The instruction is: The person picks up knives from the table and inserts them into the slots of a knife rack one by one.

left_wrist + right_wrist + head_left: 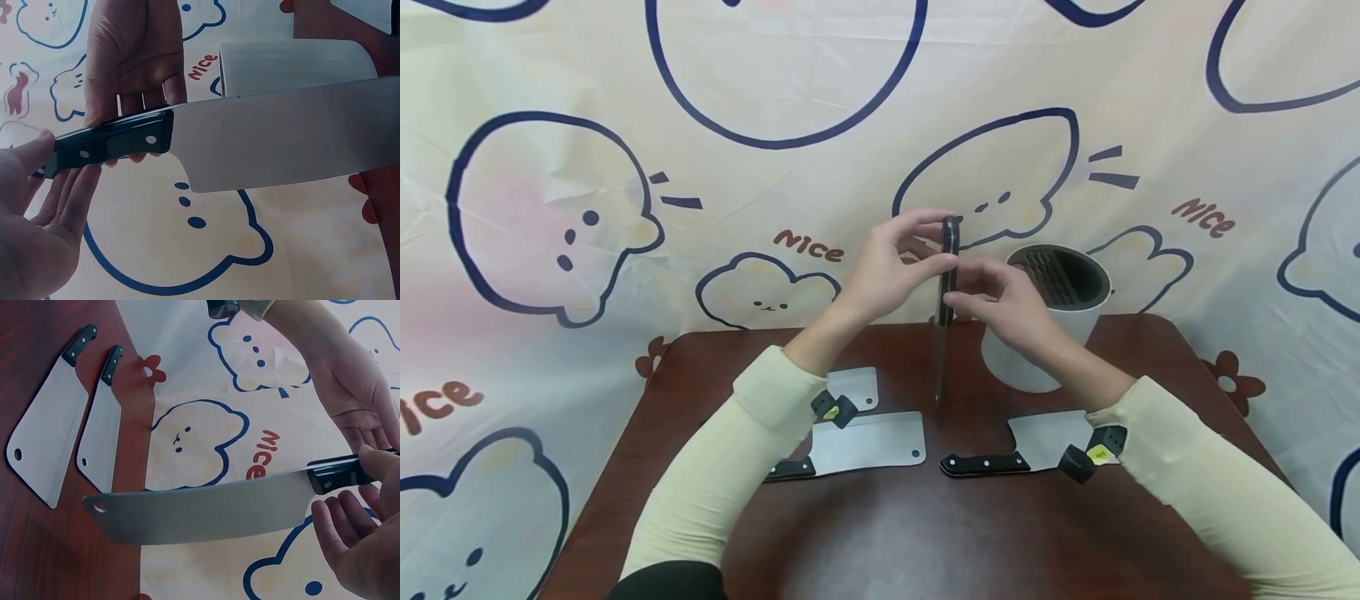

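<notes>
A cleaver with a black riveted handle (950, 237) and a wide blade (275, 137) hangs blade down over the table, edge-on in the head view. My left hand (887, 262) pinches the upper end of the handle between thumb and fingers. My right hand (1011, 304) pinches the handle lower down, near the blade; its fingers (134, 103) lie along the handle in the left wrist view. The blade has a hole near its far corner in the right wrist view. Just behind my right hand stands a white round knife holder (1026, 362) with dark slotted insides.
On the brown table (865, 533) lie a large cleaver (868, 440) and a smaller cleaver (856, 386), partly behind my left forearm. Another cleaver (1048, 437) lies on the right, partly covered by my right sleeve. A printed cloth (760, 183) hangs behind the table.
</notes>
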Action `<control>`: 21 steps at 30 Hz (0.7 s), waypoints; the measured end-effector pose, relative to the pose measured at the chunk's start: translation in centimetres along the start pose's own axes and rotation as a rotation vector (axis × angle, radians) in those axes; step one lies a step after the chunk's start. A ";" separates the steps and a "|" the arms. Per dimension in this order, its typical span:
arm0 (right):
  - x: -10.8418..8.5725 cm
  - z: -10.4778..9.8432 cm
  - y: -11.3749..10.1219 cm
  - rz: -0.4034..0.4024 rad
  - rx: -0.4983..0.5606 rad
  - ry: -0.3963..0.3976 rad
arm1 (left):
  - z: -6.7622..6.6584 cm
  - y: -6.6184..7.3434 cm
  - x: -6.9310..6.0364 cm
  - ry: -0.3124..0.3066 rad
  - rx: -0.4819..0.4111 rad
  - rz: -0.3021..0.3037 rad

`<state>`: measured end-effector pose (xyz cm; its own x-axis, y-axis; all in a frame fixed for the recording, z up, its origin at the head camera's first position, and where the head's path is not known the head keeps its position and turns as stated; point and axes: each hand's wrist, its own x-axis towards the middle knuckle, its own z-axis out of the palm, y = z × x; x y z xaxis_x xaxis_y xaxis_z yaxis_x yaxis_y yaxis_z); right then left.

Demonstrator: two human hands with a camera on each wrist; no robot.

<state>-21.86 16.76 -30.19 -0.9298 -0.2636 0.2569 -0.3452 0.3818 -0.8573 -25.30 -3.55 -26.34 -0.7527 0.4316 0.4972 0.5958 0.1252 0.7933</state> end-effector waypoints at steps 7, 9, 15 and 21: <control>0.0 0.1 0.2 0.002 -0.010 0.010 | 0.2 -0.1 0.1 -0.003 0.030 -0.004; 0.0 0.1 0.1 0.004 -0.002 0.010 | 0.2 -0.1 0.2 -0.004 0.030 -0.008; 0.1 0.2 0.2 0.002 0.001 0.018 | 0.1 -0.3 0.2 -0.009 0.031 -0.019; 0.2 0.2 0.0 -0.008 0.001 0.013 | -0.1 -0.4 0.2 -0.020 0.037 -0.021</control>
<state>-21.96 16.51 -30.24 -0.9287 -0.2550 0.2694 -0.3522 0.3788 -0.8558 -25.73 -3.61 -26.57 -0.7598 0.4463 0.4728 0.5900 0.1677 0.7898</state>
